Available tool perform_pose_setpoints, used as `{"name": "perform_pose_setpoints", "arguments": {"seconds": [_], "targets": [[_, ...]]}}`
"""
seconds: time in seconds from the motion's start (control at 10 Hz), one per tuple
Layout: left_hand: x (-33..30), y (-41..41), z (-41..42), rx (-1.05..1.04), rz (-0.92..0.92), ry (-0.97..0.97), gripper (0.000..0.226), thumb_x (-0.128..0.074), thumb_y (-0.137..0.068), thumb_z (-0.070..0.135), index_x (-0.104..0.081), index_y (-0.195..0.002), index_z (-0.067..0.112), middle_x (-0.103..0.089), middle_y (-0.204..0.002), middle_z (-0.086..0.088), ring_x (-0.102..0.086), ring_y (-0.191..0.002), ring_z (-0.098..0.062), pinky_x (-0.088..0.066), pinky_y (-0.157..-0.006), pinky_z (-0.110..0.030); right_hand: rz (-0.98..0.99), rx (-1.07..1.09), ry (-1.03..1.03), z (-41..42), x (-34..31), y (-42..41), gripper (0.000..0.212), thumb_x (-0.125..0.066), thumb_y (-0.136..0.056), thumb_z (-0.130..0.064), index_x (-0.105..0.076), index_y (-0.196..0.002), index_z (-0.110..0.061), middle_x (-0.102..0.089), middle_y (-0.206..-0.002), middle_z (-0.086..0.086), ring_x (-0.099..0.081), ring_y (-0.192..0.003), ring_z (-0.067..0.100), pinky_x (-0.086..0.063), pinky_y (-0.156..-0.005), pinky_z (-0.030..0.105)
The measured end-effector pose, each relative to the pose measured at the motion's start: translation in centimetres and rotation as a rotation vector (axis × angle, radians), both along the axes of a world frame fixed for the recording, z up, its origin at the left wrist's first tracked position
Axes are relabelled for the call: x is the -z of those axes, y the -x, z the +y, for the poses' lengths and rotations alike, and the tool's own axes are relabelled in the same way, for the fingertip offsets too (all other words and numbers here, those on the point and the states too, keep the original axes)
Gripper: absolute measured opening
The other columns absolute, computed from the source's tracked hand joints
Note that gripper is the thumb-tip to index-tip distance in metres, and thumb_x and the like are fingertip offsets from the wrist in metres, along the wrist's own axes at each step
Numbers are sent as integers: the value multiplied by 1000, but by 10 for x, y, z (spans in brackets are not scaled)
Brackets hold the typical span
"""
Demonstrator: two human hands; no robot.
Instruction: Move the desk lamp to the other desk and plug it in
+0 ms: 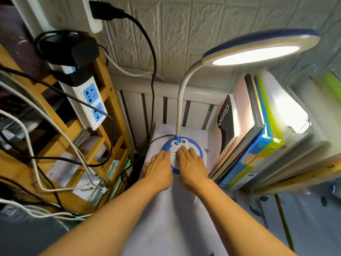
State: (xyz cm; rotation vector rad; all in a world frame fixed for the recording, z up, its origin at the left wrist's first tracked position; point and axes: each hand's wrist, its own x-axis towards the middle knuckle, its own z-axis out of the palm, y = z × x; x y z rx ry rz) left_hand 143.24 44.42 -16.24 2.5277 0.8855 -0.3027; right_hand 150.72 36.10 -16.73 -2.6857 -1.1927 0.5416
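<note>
hands: left (160, 168) and right (191, 166) spread flat on lamp (181, 144) base
room: books (258, 145) crowd right, shelf (60, 126) left

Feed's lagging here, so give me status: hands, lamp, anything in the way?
Left hand, right hand flat on lamp base, fingers open. Lamp head lit, cord trailing left. Books close on right.
</note>
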Motion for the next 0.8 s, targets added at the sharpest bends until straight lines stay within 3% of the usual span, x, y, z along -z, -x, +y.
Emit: {"name": "perform_pose_setpoints", "arguments": {"seconds": [0.2, 0.3, 0.4, 0.5, 0.8], "targets": [[5, -1, 2, -6, -30, 5, 67, -48, -92, 19, -14, -150, 18, -27, -154, -4, -29, -140, -24, -32, -111, -41, -57, -22, 38, 0, 1, 0, 72, -51, -91, -13, -7, -149, -13, -6, -160, 6, -5, -147, 28, -8, -121, 44], [7, 0, 1, -64, -68, 28, 59, -39, -95, 21, -17, -150, 21, -30, -154, -5, -33, -139, -24, -31, -114, -40, 30, 85, 1, 4, 2, 3, 62, -39, -97, -14, -5, -149, -14, -4, -160, 5, -2, -147, 26, -7, -120, 40], [7, 1, -1, -59, -110, 91, 53, -32, -97, 19, -22, -149, 21, -34, -152, -6, -36, -137, -24, -31, -114, -40, 88, 190, -28, 9, 1, 3, 59, -38, -98, -22, -8, -149, -15, -10, -159, 7, -7, -147, 26, -12, -119, 36], [4, 1, -3, -44, -112, 26, 52, -37, -94, 11, -29, -145, 18, -40, -148, -6, -39, -135, -23, -35, -111, -40, 46, 132, 11, 11, -3, 4, 63, -43, -96, -17, -8, -148, -12, -11, -159, 7, -8, -146, 26, -10, -120, 36], [-3, 7, -4, -40, -175, -16, 48, -45, -93, 12, -36, -140, 18, -49, -139, -3, -48, -126, -22, -43, -104, -41, 102, 186, -64, 3, -10, 10, 85, -63, -79, -4, -12, -145, -19, -24, -151, 9, -31, -134, 37, -39, -108, 46]]}}
